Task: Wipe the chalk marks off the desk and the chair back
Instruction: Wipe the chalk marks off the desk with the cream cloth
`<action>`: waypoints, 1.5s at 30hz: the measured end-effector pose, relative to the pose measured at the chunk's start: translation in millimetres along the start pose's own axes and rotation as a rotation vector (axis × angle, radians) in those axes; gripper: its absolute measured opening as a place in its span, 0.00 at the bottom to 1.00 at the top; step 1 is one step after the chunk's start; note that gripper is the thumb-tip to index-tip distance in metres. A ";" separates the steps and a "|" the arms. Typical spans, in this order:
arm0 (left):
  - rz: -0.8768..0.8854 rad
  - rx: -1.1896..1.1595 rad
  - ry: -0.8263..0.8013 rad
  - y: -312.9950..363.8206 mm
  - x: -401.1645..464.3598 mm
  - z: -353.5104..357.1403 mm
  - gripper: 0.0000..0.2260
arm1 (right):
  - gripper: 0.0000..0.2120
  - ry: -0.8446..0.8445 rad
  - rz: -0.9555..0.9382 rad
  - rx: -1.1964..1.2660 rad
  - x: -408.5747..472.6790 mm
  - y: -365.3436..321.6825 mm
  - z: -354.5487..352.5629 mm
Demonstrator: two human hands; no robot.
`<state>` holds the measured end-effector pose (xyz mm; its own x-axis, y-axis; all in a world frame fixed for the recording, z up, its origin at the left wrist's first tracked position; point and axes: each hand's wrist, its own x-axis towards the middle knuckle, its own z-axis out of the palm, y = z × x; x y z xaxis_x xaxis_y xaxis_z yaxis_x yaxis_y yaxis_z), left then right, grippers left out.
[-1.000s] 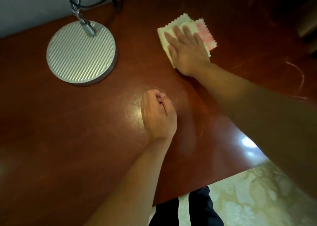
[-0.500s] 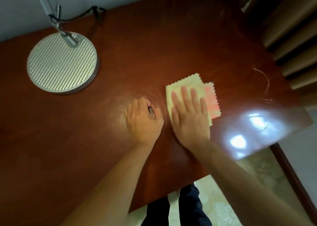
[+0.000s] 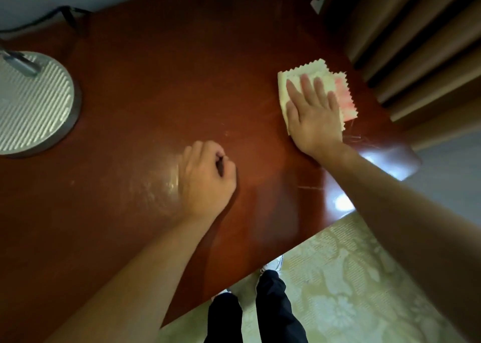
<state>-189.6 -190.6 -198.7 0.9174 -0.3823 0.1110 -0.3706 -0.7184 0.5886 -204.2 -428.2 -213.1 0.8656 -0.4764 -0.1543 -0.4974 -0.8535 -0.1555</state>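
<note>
A glossy reddish-brown wooden worktop (image 3: 156,87) is seen from above. The right hand (image 3: 313,113) is laid flat, fingers straight and slightly spread, on a folded pale-yellow cloth with zigzag-cut edges (image 3: 303,73), which is pressed against the worktop near its right edge. A pink layer of the same cloth (image 3: 345,99) is exposed beside the little finger. Thin white chalk scribbles (image 3: 358,138) are visible on the worktop just beside the near edge of the cloth and the wrist; a further faint chalk streak (image 3: 309,187) is noted closer to the near edge, under the right forearm.

The left hand (image 3: 205,178) is rested on the middle of the worktop, fingers curled into a loose fist; nothing is seen held in it. A hazy sheen is observed on the surface just left of this hand.

A round ribbed silver lamp base (image 3: 31,103) stands at the far left, with a black cable (image 3: 52,17) running behind it along the wall. Brown pleated curtains (image 3: 416,43) hang beyond the right edge. Dark trouser legs (image 3: 273,309) and a pale patterned floor (image 3: 351,277) are seen below the near edge.
</note>
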 end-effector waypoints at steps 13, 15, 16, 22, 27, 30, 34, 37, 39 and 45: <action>0.103 0.104 0.038 49.9 7.3 64.3 0.05 | 0.26 -0.039 -0.190 0.000 -38.5 55.8 -3.6; 0.096 0.102 0.035 50.3 6.7 65.2 0.06 | 0.26 -0.030 -0.136 -0.010 -3.0 67.5 -9.5; 0.100 0.104 0.034 50.5 6.7 65.1 0.06 | 0.25 -0.030 -0.125 -0.010 14.7 71.6 -12.4; 0.113 0.122 0.052 49.1 7.7 64.5 0.06 | 0.24 -0.062 -0.151 0.029 53.1 77.4 -21.8; 0.126 0.157 0.070 53.4 5.7 66.6 0.06 | 0.25 -0.006 -0.106 0.005 -56.8 72.7 -8.0; 0.128 0.180 0.062 55.8 4.0 65.0 0.07 | 0.26 -0.060 -0.116 0.014 -106.2 53.6 5.8; 0.116 0.177 0.042 54.8 5.1 64.9 0.06 | 0.26 -0.088 -0.230 -0.021 -103.6 45.2 9.8; 0.109 0.168 0.019 53.3 4.9 65.0 0.06 | 0.25 -0.077 -0.292 -0.043 -55.8 60.1 -0.7; 0.106 0.168 0.016 53.1 5.1 66.1 0.06 | 0.25 -0.054 -0.198 -0.012 -15.7 72.2 -8.6; 0.084 0.156 0.004 54.1 6.2 64.2 0.07 | 0.26 -0.005 -0.015 0.009 -26.0 80.8 -5.3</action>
<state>-213.4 -269.1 -217.6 0.8826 -0.4427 0.1580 -0.4638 -0.7657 0.4457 -266.6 -485.9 -216.5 0.8726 -0.4627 -0.1565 -0.4850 -0.8586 -0.1661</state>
